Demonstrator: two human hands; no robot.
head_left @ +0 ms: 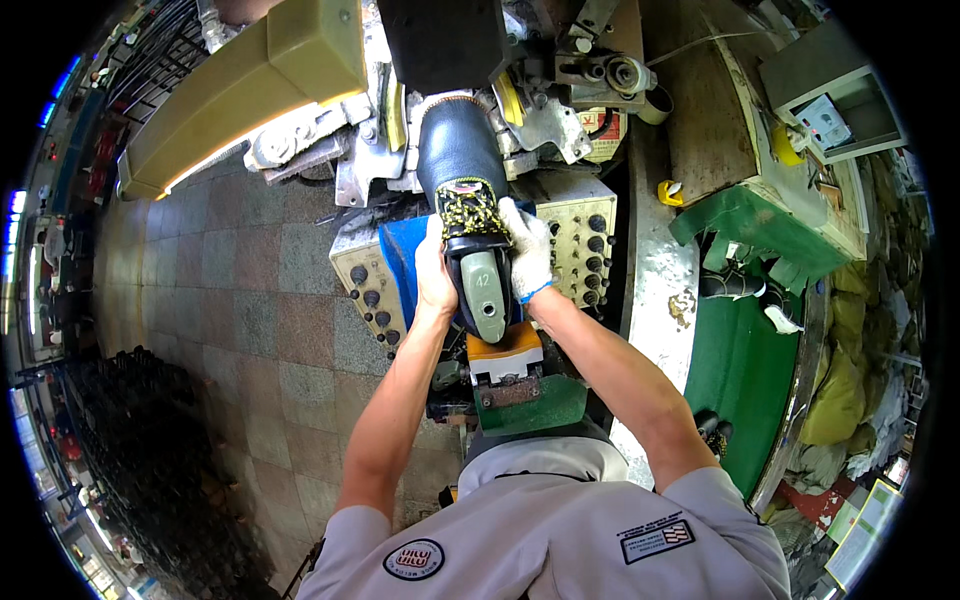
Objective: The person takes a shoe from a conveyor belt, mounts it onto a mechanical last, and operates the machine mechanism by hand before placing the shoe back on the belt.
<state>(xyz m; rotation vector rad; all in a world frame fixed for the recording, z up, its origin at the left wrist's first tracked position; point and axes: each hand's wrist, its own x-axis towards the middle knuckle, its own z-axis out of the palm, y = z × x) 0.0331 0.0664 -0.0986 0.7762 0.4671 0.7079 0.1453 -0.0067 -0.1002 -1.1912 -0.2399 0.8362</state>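
A black shoe upper (pixel 458 150) with yellow-and-black laces (pixel 470 212) is pulled over a grey-green shoe last (pixel 484 290). Its toe points away from me and meets the jaws of a machine (pixel 400 130). My left hand (pixel 436 270) presses along the shoe's left side near the heel. On the opposite side, my right hand (pixel 529 250), in a white glove with a blue cuff, grips it beside the laces. Both hands hold the shoe between them, fingers partly hidden by it. Below the heel is an orange-topped support block (pixel 504 345).
Control boxes with black knobs (pixel 592 250) flank the shoe. A tan machine arm (pixel 260 85) reaches across the upper left. At right stands a bench with a green channel (pixel 745 350) holding more shoes (pixel 735 284). Dark racked items (pixel 140 470) stand on the left floor.
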